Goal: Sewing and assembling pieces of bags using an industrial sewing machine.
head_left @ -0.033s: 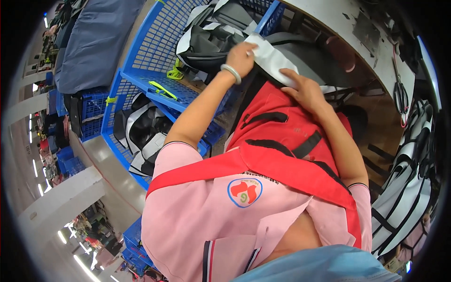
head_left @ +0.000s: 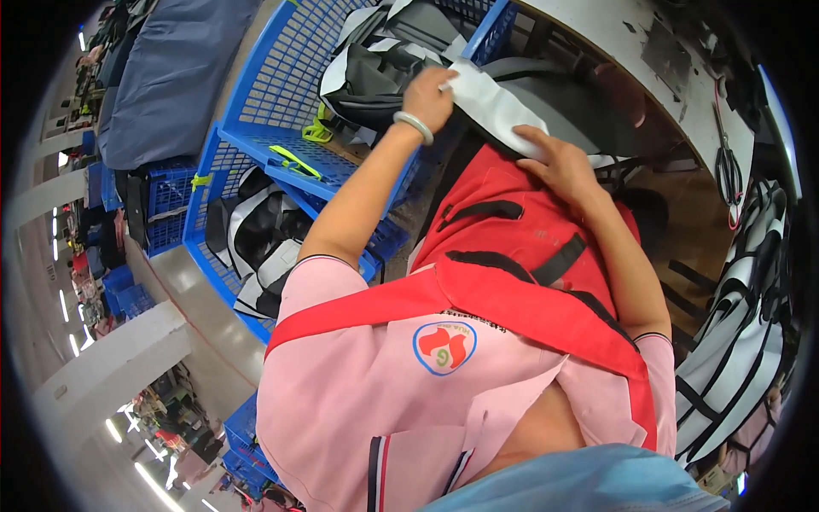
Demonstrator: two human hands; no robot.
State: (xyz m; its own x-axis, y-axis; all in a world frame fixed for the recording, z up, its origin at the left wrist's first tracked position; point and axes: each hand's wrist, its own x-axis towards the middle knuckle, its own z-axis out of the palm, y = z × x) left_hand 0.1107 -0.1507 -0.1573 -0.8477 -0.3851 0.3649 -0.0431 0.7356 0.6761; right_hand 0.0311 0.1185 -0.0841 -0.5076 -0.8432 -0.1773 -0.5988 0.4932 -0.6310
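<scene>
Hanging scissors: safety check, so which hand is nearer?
Right. The right hand is on the white strip, left of the scissors; the left hand is farther left, at the strip's end.

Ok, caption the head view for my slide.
Left hand and right hand at a white panel, beside a blue crate holding grey-and-white pieces.

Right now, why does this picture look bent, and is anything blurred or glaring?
Head view: fisheye distortion curves the edge of the worktable and leaves the corners black; head view: the left hand looks slightly smeared, while the red apron is sharper; head view: tube lights at lower left glare white.
</scene>
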